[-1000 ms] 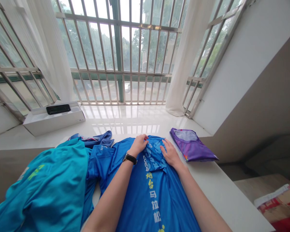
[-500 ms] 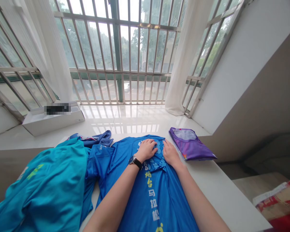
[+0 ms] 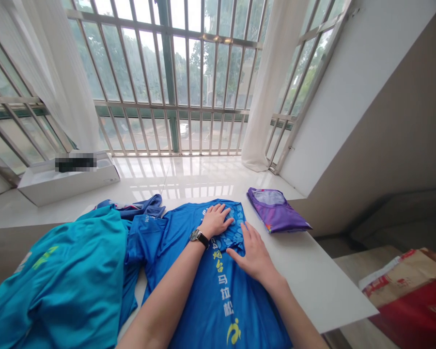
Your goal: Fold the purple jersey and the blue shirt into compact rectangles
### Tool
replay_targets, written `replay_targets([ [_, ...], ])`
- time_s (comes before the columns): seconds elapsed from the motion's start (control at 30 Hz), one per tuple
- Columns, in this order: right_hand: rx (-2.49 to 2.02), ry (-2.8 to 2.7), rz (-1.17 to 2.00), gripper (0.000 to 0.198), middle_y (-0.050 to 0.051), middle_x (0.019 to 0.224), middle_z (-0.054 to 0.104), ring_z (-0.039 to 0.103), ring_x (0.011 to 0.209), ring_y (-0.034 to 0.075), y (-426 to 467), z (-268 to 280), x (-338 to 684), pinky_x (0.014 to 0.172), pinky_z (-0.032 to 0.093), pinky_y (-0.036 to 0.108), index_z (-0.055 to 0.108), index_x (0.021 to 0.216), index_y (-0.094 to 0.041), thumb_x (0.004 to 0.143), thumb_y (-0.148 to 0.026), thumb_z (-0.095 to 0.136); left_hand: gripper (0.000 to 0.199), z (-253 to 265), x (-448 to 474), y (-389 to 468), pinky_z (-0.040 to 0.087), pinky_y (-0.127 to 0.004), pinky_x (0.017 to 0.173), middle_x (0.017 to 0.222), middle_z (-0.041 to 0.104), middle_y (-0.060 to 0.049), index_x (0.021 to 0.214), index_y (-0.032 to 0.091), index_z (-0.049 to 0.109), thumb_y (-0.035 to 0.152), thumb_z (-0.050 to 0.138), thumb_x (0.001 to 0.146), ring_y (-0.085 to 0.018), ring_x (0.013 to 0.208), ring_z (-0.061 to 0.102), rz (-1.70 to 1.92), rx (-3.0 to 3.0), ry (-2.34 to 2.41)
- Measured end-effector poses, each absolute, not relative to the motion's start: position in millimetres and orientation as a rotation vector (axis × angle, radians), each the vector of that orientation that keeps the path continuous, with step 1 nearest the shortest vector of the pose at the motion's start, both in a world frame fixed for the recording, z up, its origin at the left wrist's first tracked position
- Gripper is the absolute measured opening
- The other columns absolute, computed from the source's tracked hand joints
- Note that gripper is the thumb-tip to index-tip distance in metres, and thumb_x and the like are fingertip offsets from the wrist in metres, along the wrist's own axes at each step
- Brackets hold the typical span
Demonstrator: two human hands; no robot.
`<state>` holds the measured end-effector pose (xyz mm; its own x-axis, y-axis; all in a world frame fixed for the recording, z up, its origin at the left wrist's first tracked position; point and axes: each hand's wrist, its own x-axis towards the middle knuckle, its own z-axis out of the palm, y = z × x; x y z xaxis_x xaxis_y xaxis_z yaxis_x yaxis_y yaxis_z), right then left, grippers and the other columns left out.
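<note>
A blue T-shirt (image 3: pixel 203 291) with white and yellow lettering lies spread on the white windowsill ledge. Its right sleeve, patterned in lighter blue, is folded in over the body. My left hand (image 3: pixel 216 220), with a watch at the wrist, rests flat on the shirt beside the patterned sleeve, fingers stretched. Along the shirt's right edge lies my right hand (image 3: pixel 253 249), fingers spread and thumb pointing left over the fabric. To the right sits a folded purple shirt (image 3: pixel 279 213). A teal garment (image 3: pixel 69 271) is heaped at the left, beside the blue shirt's other sleeve.
Behind the teal garment lies a dark blue garment (image 3: pixel 145 206). A white box (image 3: pixel 69 184) stands at the back left of the white ledge (image 3: pixel 189 177). White curtains (image 3: pixel 261 106) hang by the barred window. A red and tan bag (image 3: pixel 410 295) is at the lower right.
My right hand has slid down the shirt's right edge toward me, its thumb now spread away. The left hand stays on the shirt. The view has shifted slightly right.
</note>
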<state>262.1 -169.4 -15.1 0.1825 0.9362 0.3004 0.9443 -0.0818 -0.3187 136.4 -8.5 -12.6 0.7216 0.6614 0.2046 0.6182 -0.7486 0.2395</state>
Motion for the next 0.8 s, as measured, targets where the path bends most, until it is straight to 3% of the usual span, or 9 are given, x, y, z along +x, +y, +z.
replay_targets([
  [0.23,-2.232,-1.718,-0.152,0.063,0.018,0.144,0.049,0.046,0.131,0.03,-198,0,245,0.109,0.04,0.041,0.041,0.145,-0.012,0.083,-0.018,0.05,0.035,-1,157,-23,0.02,-0.056,0.119,0.141,0.058,-0.011,0.125,0.021,0.063,0.036,0.04,0.103,-0.031,0.143,0.035,0.594,2.762,0.978],
  [0.43,-2.365,-1.741,-0.205,0.047,0.015,0.12,0.06,0.054,0.111,0.029,-173,21,233,0.093,0.046,0.037,0.052,0.131,-0.015,0.085,-0.017,0.056,0.035,-9,168,-39,0.03,-0.052,0.115,0.142,0.056,-0.012,0.126,0.018,0.062,0.031,0.039,0.102,-0.03,0.14,0.04,0.528,2.762,0.802],
  [0.67,-2.51,-1.702,-0.097,0.03,0.01,0.111,0.062,0.063,0.102,0.022,-194,29,241,0.08,0.045,0.028,0.055,0.112,-0.018,0.086,-0.004,0.05,0.041,-12,169,-33,0.029,-0.056,0.115,0.147,0.052,-0.012,0.13,0.02,0.057,0.043,0.034,0.104,-0.032,0.142,0.038,0.464,2.781,0.824],
  [0.8,-2.552,-1.635,-0.039,0.023,0.007,0.108,0.065,0.068,0.092,0.02,-205,26,248,0.071,0.043,0.028,0.053,0.109,-0.019,0.09,-0.008,0.049,0.044,-13,171,-30,0.027,-0.058,0.115,0.15,0.047,-0.013,0.134,0.02,0.054,0.046,0.034,0.104,-0.034,0.143,0.035,0.434,2.805,0.834],
])
